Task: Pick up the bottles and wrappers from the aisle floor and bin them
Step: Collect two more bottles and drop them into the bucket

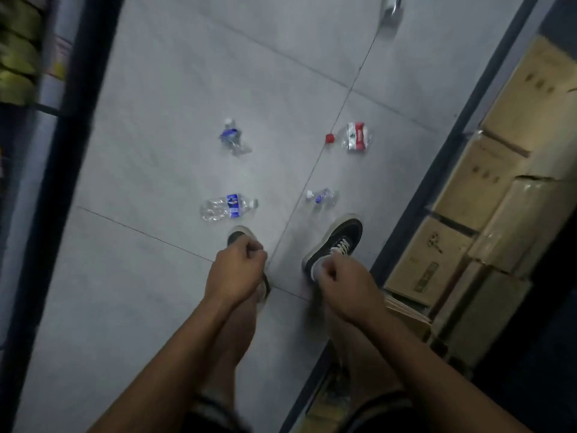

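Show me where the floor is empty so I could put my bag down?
The widest bare floor lies on the left, between the dark shelf edge and the long clear bottle. More lies beyond the red-label bottle. It is crowded mid-aisle: four bottles, then the feet. Cardboard boxes line the right.

Left hand [237,270] hides most of left shoe [237,235]; metal object [390,9] cut by top edge, blurred.
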A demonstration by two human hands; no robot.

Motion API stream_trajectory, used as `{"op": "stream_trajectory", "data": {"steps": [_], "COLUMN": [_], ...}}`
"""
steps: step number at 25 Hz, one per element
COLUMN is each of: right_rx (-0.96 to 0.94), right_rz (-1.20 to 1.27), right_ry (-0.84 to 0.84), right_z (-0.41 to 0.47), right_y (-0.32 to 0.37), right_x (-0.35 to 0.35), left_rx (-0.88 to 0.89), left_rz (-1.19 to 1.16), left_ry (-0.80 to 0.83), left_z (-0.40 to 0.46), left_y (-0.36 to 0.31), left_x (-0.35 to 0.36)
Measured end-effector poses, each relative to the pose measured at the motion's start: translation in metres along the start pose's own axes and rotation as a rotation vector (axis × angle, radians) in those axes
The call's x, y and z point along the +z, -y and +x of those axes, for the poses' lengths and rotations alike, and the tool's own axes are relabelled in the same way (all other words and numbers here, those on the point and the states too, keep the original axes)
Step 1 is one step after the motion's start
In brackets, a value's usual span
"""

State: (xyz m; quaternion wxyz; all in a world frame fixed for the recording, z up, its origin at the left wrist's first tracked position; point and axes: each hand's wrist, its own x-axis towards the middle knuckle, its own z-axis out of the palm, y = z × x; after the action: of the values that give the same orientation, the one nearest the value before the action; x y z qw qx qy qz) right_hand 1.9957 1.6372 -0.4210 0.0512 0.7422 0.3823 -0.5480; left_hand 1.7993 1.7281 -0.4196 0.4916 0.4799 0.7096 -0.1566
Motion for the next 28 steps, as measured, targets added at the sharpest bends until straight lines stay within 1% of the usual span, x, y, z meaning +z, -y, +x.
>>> {"op": "stream_trajectory", "data": {"steps": [3, 5, 7, 9, 11, 13, 15, 16, 17, 18, 19, 21, 22, 24, 25, 27, 28], "right_rx": [0.024, 0.008, -0.013, 0.000, -0.004, -0.018, -0.041, -0.054, -0.069, -0.088, -0.107, -0.127, -0.116, -0.058, -0.028, -0.009, -0.019], "right_rz": [-0.067, -0.164, -0.255, -0.307, -0.369, -0.478, -0.525, -0.509, -0.482, -0.456, -0.443, -0.419, -0.394, -0.327, -0.304, -0.282, -0.274], "right_ry": [-0.074, -0.180, -0.278, -0.295, -0.308, -0.411, -0.511, -0.529, -0.527, -0.508, -0.486, -0.461, -0.448, -0.407, -0.385, -0.369, -0.370], "right_z": [0.129, 0.211, 0.278, 0.331, 0.364, 0.384, 0.394, 0.394, 0.393, 0.390, 0.387, 0.381, 0.379, 0.376, 0.374, 0.366, 0.360], "right_y": [-0.036, -0.060, -0.083, -0.108, -0.128, -0.137, -0.139, -0.138, -0.137, -0.136, -0.134, -0.132, -0.130, -0.126, -0.124, -0.120, -0.118], "right_x": [0.042, 0.066, 0.087, 0.110, 0.131, 0.147, 0.154, 0.154, 0.152, 0.149, 0.148, 0.148, 0.149, 0.153, 0.155, 0.160, 0.162], "left_rx": [-0.140, -0.197, -0.211, -0.204, -0.152, -0.095, -0.030, 0.009, 0.041, 0.050, 0.026, -0.109, -0.201, -0.358, -0.412, -0.454, -0.442], "left_rz": [-0.186, -0.262, -0.262, -0.242, -0.172, -0.030, 0.090, 0.132, 0.177, 0.241, 0.319, 0.456, 0.477, 0.410, 0.317, 0.113, 0.047], "left_ry": [-0.026, -0.080, -0.129, -0.196, -0.257, -0.338, -0.512, -0.618, -0.692, -0.707, -0.671, -0.535, -0.489, -0.479, -0.488, -0.500, -0.518], "left_z": [0.075, 0.125, 0.173, 0.222, 0.266, 0.301, 0.325, 0.335, 0.345, 0.354, 0.363, 0.380, 0.387, 0.395, 0.397, 0.398, 0.395], "left_y": [0.023, 0.044, 0.064, 0.084, 0.105, 0.119, 0.124, 0.125, 0.127, 0.131, 0.137, 0.153, 0.161, 0.176, 0.181, 0.191, 0.196], "left_x": [0.095, 0.145, 0.175, 0.191, 0.200, 0.201, 0.190, 0.181, 0.171, 0.162, 0.151, 0.134, 0.126, 0.110, 0.103, 0.095, 0.093]}}
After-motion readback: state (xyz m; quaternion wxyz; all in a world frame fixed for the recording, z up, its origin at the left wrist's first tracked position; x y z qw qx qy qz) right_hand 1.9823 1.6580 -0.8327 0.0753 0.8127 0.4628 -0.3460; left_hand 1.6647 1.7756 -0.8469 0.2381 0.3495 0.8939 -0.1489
